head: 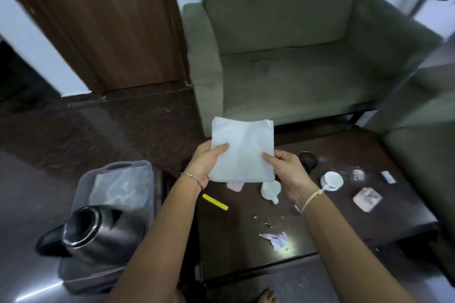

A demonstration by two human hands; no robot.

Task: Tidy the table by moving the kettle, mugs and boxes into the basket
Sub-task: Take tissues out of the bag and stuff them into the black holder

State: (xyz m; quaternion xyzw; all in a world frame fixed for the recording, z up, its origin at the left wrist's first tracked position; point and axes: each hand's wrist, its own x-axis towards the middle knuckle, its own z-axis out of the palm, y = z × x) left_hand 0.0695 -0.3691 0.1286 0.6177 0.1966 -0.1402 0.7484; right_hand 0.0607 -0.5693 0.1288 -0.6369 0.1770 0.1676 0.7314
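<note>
Both hands hold a folded white cloth [242, 150] up over the dark table's [246, 253] far left part. My left hand [205, 163] grips its left edge, my right hand [286, 171] its right edge. The steel kettle [98, 231] lies tilted inside the translucent grey basket [118, 167] on the floor, left of the table. Two white mugs stand on the table: one [270, 190] just below the cloth, another [332, 181] further right. A pink box [367, 199] lies at the right, and a pink box [235, 186] is partly hidden under the cloth.
A yellow stick [215, 202], a torn wrapper [277, 241], crumbs, a black round lid [307, 161] and a small white packet [387, 176] lie on the table. A green armchair [283, 56] stands behind it, another seat at the right. White plastic lines the basket.
</note>
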